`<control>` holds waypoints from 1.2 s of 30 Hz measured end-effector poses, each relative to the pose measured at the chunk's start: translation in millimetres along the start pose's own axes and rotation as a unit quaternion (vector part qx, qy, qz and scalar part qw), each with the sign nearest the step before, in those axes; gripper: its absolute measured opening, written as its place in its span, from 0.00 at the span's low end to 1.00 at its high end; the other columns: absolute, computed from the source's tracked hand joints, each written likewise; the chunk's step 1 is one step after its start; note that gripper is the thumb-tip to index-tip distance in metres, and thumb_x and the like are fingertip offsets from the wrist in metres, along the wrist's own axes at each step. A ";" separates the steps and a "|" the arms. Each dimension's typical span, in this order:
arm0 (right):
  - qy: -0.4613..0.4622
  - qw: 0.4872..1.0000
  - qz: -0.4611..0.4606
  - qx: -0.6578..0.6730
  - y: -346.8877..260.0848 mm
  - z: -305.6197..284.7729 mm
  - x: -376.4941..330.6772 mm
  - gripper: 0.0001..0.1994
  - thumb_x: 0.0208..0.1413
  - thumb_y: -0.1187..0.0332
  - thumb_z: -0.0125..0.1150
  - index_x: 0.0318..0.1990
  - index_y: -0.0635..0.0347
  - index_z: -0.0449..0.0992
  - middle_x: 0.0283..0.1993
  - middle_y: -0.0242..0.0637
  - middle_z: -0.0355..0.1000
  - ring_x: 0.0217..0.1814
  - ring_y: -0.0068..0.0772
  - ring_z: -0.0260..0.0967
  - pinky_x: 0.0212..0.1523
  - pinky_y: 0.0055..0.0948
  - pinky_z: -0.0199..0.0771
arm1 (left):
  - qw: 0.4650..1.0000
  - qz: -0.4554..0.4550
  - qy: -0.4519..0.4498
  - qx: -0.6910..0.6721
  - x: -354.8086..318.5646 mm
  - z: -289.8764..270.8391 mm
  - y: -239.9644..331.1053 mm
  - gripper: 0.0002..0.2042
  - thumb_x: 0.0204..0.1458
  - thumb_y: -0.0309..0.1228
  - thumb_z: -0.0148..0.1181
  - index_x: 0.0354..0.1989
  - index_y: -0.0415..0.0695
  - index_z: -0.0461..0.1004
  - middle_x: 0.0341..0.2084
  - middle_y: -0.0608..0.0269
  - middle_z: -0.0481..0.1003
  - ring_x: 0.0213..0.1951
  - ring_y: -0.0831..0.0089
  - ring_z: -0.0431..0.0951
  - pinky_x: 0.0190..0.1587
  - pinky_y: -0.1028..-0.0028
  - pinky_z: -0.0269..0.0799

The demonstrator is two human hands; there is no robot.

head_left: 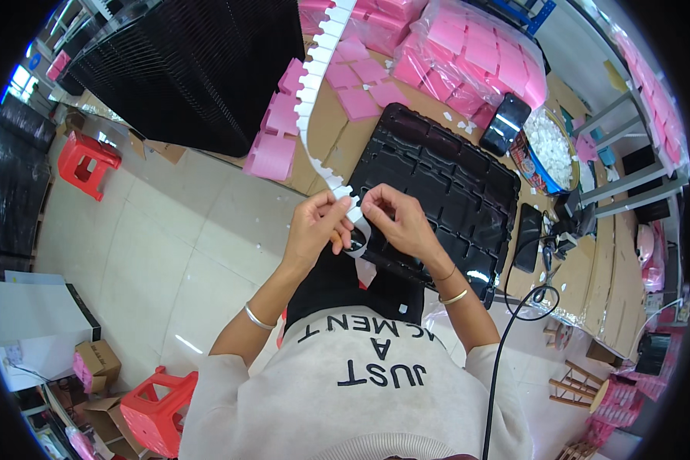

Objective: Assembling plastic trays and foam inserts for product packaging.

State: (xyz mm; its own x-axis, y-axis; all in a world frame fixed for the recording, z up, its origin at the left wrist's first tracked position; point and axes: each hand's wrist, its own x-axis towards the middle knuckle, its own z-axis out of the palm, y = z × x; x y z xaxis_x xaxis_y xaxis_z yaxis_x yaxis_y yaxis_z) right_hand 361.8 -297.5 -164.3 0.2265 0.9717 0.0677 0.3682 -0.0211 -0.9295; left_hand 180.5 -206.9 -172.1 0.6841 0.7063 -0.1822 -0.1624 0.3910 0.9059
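Observation:
A long white strip (pixel 312 86) with notched tabs along one edge comes down from the top of the view to my hands and curls over below them. My left hand (pixel 318 225) pinches it between thumb and fingers. Right beside it, my right hand (pixel 400 218) is closed, thumb and index finger together at the strip's edge; whatever is between those fingertips is too small to make out. Under and beyond my right hand lies a black plastic tray (pixel 460 180) with moulded compartments, tilted toward my lap at the table's near edge.
A stack of black trays (pixel 184 77) stands left, with pink foam pieces (pixel 274 146) beside it. Bagged pink foam (pixel 475 50) lies at the back. On the right are a phone (pixel 506 124), a tub of white bits (pixel 548 149), scissors (pixel 546 284) and a black cable (pixel 501 360).

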 end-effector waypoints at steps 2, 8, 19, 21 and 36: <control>-0.005 0.998 -0.045 -0.053 -18.8 1.3 1.5 0.07 0.66 0.69 0.62 0.41 0.64 0.76 0.30 0.34 0.72 0.29 0.21 0.66 0.32 0.26 0.69 | 1.000 0.003 0.010 -0.008 5.8 -10.1 -3.7 0.10 0.68 0.33 0.58 0.39 0.38 0.75 0.24 0.61 0.77 0.17 0.78 0.76 0.13 0.83 0.63; 0.060 0.967 -0.178 -0.171 -18.4 -32.5 50.8 0.05 0.62 0.71 0.61 0.40 0.63 0.74 0.32 0.45 0.71 0.35 0.48 0.73 0.37 0.39 0.73 | 0.989 0.033 0.143 0.013 7.8 -34.4 -10.5 0.08 0.67 0.32 0.60 0.40 0.39 0.76 0.23 0.66 0.76 0.19 0.82 0.73 0.20 0.84 0.61; 0.020 0.920 -0.109 -0.375 67.4 -125.3 152.2 0.07 0.62 0.67 0.59 0.39 0.62 0.75 0.38 0.49 0.78 0.43 0.53 0.76 0.43 0.47 0.74 | 0.867 0.077 0.269 0.412 -32.8 -132.7 -57.3 0.07 0.62 0.27 0.63 0.33 0.36 0.77 0.20 0.66 0.73 0.22 0.80 0.69 0.26 0.75 0.64; 0.030 0.912 -0.127 -0.389 71.5 -123.4 156.3 0.07 0.62 0.67 0.59 0.38 0.62 0.75 0.38 0.49 0.77 0.43 0.53 0.76 0.43 0.48 0.74 | 0.874 0.115 0.282 0.378 -29.4 -143.0 -74.3 0.11 0.63 0.28 0.64 0.30 0.37 0.72 0.20 0.71 0.71 0.21 0.85 0.66 0.23 0.78 0.57; 0.051 0.840 -0.221 -0.493 79.4 -120.9 171.4 0.07 0.58 0.69 0.61 0.35 0.64 0.76 0.33 0.46 0.75 0.39 0.51 0.75 0.40 0.46 0.76 | 0.993 -0.052 0.007 0.103 -22.3 -54.5 -21.9 0.08 0.61 0.26 0.67 0.31 0.41 0.74 0.21 0.69 0.74 0.22 0.84 0.71 0.24 0.82 0.62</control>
State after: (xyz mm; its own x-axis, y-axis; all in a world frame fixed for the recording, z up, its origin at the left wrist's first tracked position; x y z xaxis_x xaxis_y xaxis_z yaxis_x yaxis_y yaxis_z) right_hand 538.9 -161.1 -182.7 -0.0708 0.9117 0.4047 0.9930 0.1027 -0.0577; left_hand 130.0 -199.1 -208.7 0.6796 0.6772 -0.2820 0.0582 0.3334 0.9410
